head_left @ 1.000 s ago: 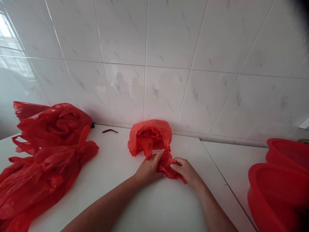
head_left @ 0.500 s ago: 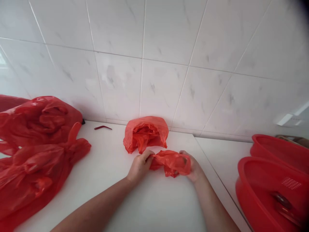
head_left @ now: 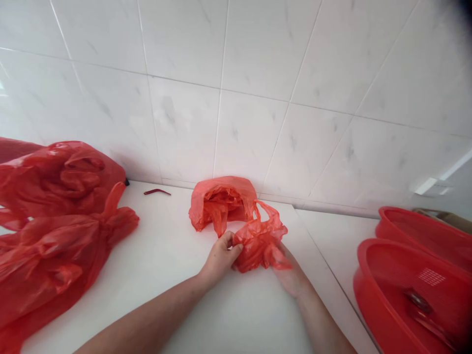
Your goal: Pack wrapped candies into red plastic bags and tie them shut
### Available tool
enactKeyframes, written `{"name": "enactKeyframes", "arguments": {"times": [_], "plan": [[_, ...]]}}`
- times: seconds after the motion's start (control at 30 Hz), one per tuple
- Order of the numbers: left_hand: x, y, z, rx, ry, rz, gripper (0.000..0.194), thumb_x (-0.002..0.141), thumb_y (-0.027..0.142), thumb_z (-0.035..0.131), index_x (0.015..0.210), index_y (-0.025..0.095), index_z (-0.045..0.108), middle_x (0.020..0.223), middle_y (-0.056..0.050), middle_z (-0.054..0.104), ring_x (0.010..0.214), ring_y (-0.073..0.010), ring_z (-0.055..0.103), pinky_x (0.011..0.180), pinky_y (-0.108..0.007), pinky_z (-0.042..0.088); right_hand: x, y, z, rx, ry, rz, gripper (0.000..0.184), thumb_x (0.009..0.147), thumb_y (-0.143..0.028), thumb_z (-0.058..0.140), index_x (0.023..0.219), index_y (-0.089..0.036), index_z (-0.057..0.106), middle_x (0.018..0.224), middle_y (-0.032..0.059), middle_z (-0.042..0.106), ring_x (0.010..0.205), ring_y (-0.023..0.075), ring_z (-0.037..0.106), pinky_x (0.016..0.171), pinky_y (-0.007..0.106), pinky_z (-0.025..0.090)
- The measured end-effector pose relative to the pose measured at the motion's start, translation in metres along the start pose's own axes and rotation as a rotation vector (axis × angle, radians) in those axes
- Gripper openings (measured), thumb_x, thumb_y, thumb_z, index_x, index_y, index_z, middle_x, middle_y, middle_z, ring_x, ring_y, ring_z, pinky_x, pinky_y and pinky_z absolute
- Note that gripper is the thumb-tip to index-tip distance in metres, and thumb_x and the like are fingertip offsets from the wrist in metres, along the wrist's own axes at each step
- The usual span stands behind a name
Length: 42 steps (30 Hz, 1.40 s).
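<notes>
Between my hands is a crumpled red plastic bag (head_left: 254,243), raised a little over the white tabletop. My left hand (head_left: 223,253) pinches its left edge between thumb and fingers. At the bag's right side is my right hand (head_left: 287,273), its fingers mostly covered by the plastic and smeared by motion. One looped handle of the bag sticks up at the top. Just behind stands another red plastic bag (head_left: 224,184), its mouth facing me, with more bunched red plastic inside.
Large red plastic bags (head_left: 70,246) fill the left side. A thin dark red bent tool (head_left: 157,191) lies near the tiled wall (head_left: 184,123). On the right are red plastic baskets (head_left: 372,260); the nearer one holds a shiny item I cannot make out.
The bag in my hands has gone from stretched sideways to bunched up, with a handle loop now upward. My right hand has shifted slightly down and left.
</notes>
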State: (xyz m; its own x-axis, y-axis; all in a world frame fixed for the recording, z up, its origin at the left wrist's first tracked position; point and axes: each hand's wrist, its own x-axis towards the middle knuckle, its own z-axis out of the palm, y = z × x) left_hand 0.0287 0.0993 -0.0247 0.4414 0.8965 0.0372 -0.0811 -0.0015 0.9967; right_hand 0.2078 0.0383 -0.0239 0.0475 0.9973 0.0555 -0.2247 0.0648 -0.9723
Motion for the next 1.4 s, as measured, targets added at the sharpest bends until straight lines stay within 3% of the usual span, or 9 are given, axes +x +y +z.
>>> {"name": "enactKeyframes", "arguments": {"times": [0.23, 0.4, 0.57, 0.67, 0.77, 0.9, 1.07, 1.23, 1.4], "plan": [[0.003, 0.009, -0.011, -0.037, 0.142, 0.027, 0.028, 0.079, 0.044, 0.056, 0.08, 0.016, 0.055, 0.075, -0.002, 0.058, 0.065, -0.0127, 0.057, 0.051, -0.021, 0.044, 0.009, 0.005, -0.033, 0.101, 0.264, 0.05, 0.022, 0.064, -0.031, 0.072, 0.077, -0.019, 0.059, 0.07, 0.0007, 0.062, 0.061, 0.0147, 0.056, 0.053, 0.024, 0.041], [0.008, 0.003, -0.016, 0.095, 0.253, 0.094, 0.017, 0.078, 0.033, 0.054, 0.088, 0.018, 0.053, 0.091, -0.004, 0.06, 0.075, -0.0151, 0.058, 0.059, -0.025, 0.048, 0.008, 0.002, -0.052, 0.091, 0.372, 0.019, 0.019, 0.07, -0.036, 0.062, 0.08, -0.021, 0.059, 0.073, 0.0007, 0.063, 0.061, 0.015, 0.055, 0.049, 0.024, 0.038], [-0.001, 0.002, -0.013, 0.511, 0.231, 0.524, 0.077, 0.068, 0.026, 0.069, 0.135, 0.025, 0.033, 0.138, -0.011, 0.042, 0.125, -0.0269, 0.041, 0.1, -0.045, 0.037, 0.004, -0.003, -0.038, -0.041, 0.26, 0.072, 0.017, 0.069, -0.029, 0.059, 0.082, -0.019, 0.061, 0.073, 0.0001, 0.064, 0.062, 0.0141, 0.057, 0.052, 0.023, 0.039], [-0.006, 0.006, -0.01, 0.54, 0.13, 0.513, 0.091, 0.059, 0.028, 0.077, 0.138, 0.023, 0.032, 0.125, -0.012, 0.054, 0.115, -0.0289, 0.05, 0.097, -0.045, 0.04, 0.001, -0.008, -0.026, -0.192, 0.126, 0.076, 0.016, 0.069, -0.026, 0.056, 0.081, -0.018, 0.061, 0.072, 0.0001, 0.064, 0.062, 0.015, 0.057, 0.055, 0.024, 0.04], [-0.006, 0.008, -0.008, 0.371, 0.031, 0.28, 0.051, 0.067, 0.022, 0.065, 0.118, 0.021, 0.055, 0.09, -0.004, 0.066, 0.082, -0.0217, 0.062, 0.072, -0.032, 0.05, 0.002, -0.011, -0.022, -0.341, 0.069, 0.038, 0.021, 0.066, -0.021, 0.051, 0.083, -0.018, 0.061, 0.077, 0.0011, 0.064, 0.069, 0.0171, 0.059, 0.061, 0.026, 0.043], [-0.001, 0.012, -0.01, 0.091, 0.063, 0.147, 0.008, 0.068, 0.018, 0.053, 0.071, 0.016, 0.06, 0.066, 0.0, 0.062, 0.059, -0.0137, 0.057, 0.053, -0.022, 0.043, 0.007, -0.011, -0.031, -0.641, 0.401, -0.035, 0.042, 0.06, -0.016, 0.045, 0.099, -0.019, 0.061, 0.101, 0.0054, 0.064, 0.092, 0.0218, 0.059, 0.079, 0.031, 0.044], [0.002, 0.02, -0.012, -0.152, 0.192, 0.053, 0.014, 0.064, 0.026, 0.062, 0.064, 0.018, 0.051, 0.054, 0.005, 0.053, 0.048, -0.0089, 0.048, 0.047, -0.02, 0.039, 0.004, -0.016, -0.044, -0.869, 0.892, -0.111, 0.027, 0.076, -0.037, 0.049, 0.094, -0.019, 0.06, 0.089, 0.0072, 0.064, 0.076, 0.0213, 0.058, 0.069, 0.031, 0.043], [-0.001, 0.024, -0.01, -0.137, 0.198, 0.013, 0.022, 0.067, 0.033, 0.067, 0.067, 0.018, 0.051, 0.056, 0.004, 0.054, 0.05, -0.0095, 0.051, 0.049, -0.02, 0.04, 0.001, -0.018, -0.033, -0.777, 0.691, -0.029, 0.046, 0.085, -0.059, 0.036, 0.063, -0.022, 0.053, 0.057, 0.0013, 0.056, 0.051, 0.0169, 0.049, 0.052, 0.029, 0.037], [-0.002, 0.019, -0.008, 0.003, 0.054, -0.004, 0.028, 0.07, 0.042, 0.067, 0.071, 0.016, 0.056, 0.064, 0.0, 0.06, 0.057, -0.0132, 0.056, 0.054, -0.023, 0.042, 0.008, -0.004, -0.011, -0.766, 0.416, 0.017, 0.031, 0.074, -0.052, 0.058, 0.084, -0.022, 0.059, 0.065, 0.0004, 0.061, 0.055, 0.0168, 0.053, 0.055, 0.027, 0.04]]}}
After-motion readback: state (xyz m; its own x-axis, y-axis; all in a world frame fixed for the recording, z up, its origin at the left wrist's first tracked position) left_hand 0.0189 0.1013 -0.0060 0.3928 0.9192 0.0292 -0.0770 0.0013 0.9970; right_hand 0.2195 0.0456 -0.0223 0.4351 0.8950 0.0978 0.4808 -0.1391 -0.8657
